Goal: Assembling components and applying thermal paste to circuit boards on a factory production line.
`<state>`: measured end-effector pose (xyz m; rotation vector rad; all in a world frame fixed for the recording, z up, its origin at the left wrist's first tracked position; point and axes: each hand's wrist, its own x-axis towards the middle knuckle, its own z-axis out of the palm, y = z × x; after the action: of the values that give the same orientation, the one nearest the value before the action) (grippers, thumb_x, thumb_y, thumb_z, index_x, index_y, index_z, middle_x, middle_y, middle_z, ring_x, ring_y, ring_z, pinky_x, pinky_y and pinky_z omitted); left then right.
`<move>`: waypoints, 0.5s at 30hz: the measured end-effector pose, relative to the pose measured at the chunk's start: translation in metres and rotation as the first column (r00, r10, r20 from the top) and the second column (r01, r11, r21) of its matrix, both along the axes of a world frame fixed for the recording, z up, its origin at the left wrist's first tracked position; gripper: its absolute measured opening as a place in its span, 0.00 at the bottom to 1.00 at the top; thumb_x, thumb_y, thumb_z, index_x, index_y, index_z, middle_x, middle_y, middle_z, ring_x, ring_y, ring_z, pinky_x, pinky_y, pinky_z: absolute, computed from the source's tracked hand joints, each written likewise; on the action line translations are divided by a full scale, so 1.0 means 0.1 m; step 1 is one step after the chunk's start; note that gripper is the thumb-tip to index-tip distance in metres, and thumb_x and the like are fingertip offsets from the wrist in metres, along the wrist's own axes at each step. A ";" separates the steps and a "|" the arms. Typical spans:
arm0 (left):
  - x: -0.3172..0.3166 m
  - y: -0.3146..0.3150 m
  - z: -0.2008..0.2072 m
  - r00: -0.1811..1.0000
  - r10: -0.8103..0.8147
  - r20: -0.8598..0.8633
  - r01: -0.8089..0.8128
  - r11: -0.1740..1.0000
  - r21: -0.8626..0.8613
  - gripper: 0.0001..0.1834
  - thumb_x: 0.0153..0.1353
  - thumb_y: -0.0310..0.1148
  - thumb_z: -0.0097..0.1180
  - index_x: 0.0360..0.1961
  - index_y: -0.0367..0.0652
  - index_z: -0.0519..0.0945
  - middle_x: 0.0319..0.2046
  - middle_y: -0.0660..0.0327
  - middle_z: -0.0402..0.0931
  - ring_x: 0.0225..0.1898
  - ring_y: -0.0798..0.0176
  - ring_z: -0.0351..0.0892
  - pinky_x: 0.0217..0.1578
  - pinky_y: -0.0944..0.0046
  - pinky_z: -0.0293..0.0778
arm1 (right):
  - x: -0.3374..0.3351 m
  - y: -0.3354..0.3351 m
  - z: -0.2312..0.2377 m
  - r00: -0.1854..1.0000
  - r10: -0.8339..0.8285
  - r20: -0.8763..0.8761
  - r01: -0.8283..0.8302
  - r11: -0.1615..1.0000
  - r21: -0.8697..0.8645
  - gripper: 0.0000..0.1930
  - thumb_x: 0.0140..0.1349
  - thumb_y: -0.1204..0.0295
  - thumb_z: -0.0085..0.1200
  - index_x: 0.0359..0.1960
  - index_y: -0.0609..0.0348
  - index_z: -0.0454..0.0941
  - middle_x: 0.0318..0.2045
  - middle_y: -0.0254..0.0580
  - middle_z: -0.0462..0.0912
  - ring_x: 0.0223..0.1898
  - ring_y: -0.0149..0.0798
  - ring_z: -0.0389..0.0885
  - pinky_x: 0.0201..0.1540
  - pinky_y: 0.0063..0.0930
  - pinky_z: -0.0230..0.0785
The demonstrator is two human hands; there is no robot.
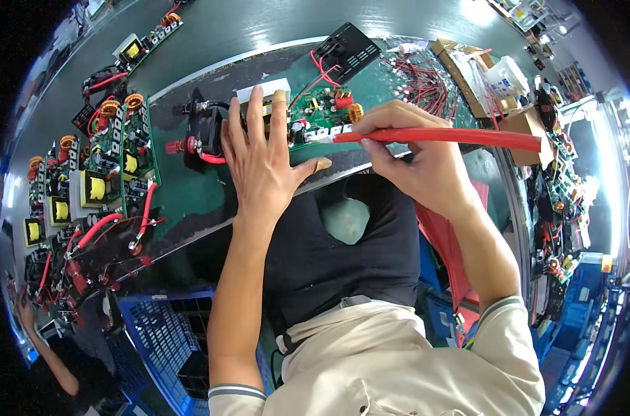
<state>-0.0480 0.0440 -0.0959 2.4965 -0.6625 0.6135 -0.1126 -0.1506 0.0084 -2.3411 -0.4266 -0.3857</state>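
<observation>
My left hand (263, 152) lies with fingers stretched out and spread over a green circuit board (302, 106), its fingertips at a pale metal block on the board. The thumb and some fingertips wear yellowish covers. In my right hand (422, 163), pinched like a pen, is a long flat red stick (467, 136). Its tip meets a row of white pads (329, 132) along the board's near edge, where some whitish stuff shows. Left of my left hand sits a black end panel (205, 132) with a red terminal (180, 146) and a red cable.
A black vented panel (347, 53) stands behind the board, joined by red wires. Thin red leads (426, 83) lie in a heap at the far right, near a cardboard box (460, 76). More circuit boards (110, 156) stand on the left. Another person's arm (48, 350) shows at lower left.
</observation>
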 end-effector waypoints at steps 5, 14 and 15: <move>-0.01 0.05 0.01 1.000 0.002 0.007 -0.002 1.000 -0.006 0.61 0.38 0.59 0.74 0.72 0.48 0.60 0.72 0.52 0.53 0.71 0.37 0.51 0.66 0.35 0.54 | 0.03 0.14 -0.04 0.994 0.035 0.108 -0.035 0.999 -0.004 0.11 0.53 0.86 0.61 0.38 0.61 0.83 0.38 0.44 0.84 0.41 0.40 0.85 0.43 0.28 0.77; 0.00 0.42 0.82 0.971 0.219 0.094 -0.207 0.971 -0.123 0.45 0.49 0.32 0.72 0.70 0.42 0.66 0.65 0.46 0.64 0.68 0.42 0.62 0.68 0.48 0.57 | -0.26 -1.12 0.52 0.735 -0.585 0.342 0.424 0.791 0.441 0.09 0.66 0.82 0.57 0.47 0.69 0.78 0.41 0.42 0.84 0.40 0.33 0.85 0.45 0.23 0.79; 0.13 0.57 0.80 0.977 0.214 -0.007 -0.212 0.962 -0.171 0.46 0.51 0.28 0.70 0.72 0.44 0.62 0.66 0.45 0.63 0.68 0.42 0.61 0.68 0.50 0.58 | -0.29 -1.36 0.45 0.707 -0.636 0.309 0.477 0.751 0.456 0.09 0.66 0.82 0.56 0.47 0.68 0.79 0.41 0.41 0.84 0.40 0.32 0.85 0.44 0.22 0.78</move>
<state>-0.0353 0.1006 -0.0157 2.4210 -0.3299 0.7311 -0.1414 -0.2871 0.0537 -1.9678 0.1835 -1.2197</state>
